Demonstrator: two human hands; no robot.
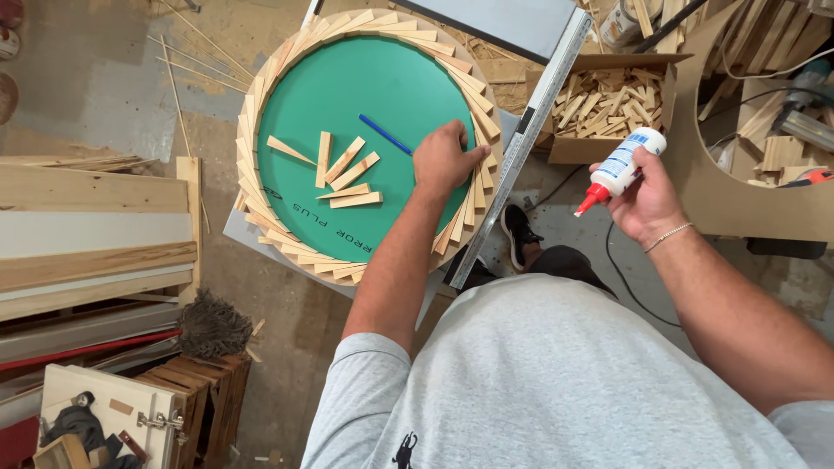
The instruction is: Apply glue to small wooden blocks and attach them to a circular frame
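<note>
A round green disc lies flat with a ring of overlapping wooden wedges around its rim. My left hand presses fingers down on the wedges at the disc's right edge. Several loose wedges and a blue pencil rest on the green surface. My right hand holds a white glue bottle with a red nozzle tipped down to the left, off to the right of the disc.
A metal straightedge runs diagonally past the disc's right side. A cardboard box of wooden wedges sits behind it. Curved plywood form at right, stacked boards at left, a wooden crate below.
</note>
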